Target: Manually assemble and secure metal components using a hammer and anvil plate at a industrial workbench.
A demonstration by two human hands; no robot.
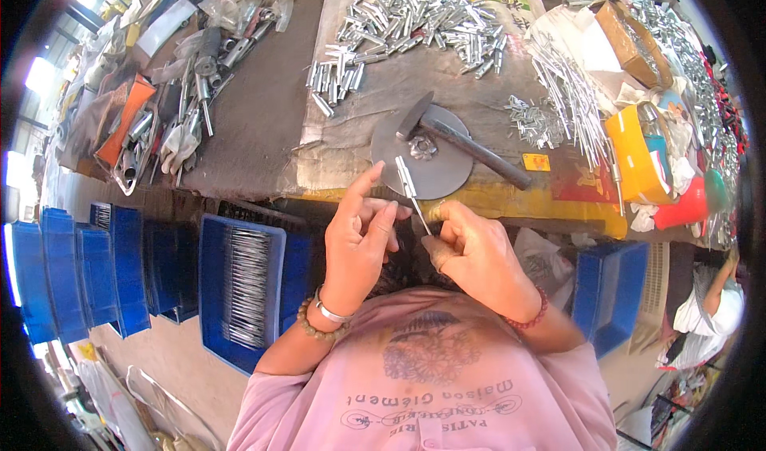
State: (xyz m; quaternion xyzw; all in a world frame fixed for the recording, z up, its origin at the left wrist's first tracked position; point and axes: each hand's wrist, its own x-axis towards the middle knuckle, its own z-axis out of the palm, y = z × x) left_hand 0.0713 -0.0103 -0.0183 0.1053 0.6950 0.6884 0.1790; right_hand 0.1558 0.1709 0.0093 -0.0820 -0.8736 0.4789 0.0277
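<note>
A person in a pink shirt is working at the near edge of a cluttered workbench (263, 124), both hands raised just in front of a round grey metal disc (421, 164). The right hand (479, 255) is pinching the lower end of a thin metal pin (421, 215) between thumb and fingers, closed tight around it. The left hand (359, 239) is meeting the upper part of the same piece, where a small flat silvery sleeve (405, 176) is sitting on the pin; its thumb is pointing up and its fingers are curling in toward the piece, though whether they are actually gripping it cannot be told from here. The pin is slanting from the right hand up and to the left, over the near rim of the disc.

A hammer (463, 140) is lying across the disc, its head to the left and its dark handle running out to the right. Farther back, a heap of short silvery tubes (415, 20) is spreading across the bench, and a bundle of long thin rods (570, 100) is lying to the right of it. Below the bench on the left, a blue crate (239, 291) is holding rows of finished metal pieces, with more blue crates (80, 275) standing farther left.
</note>
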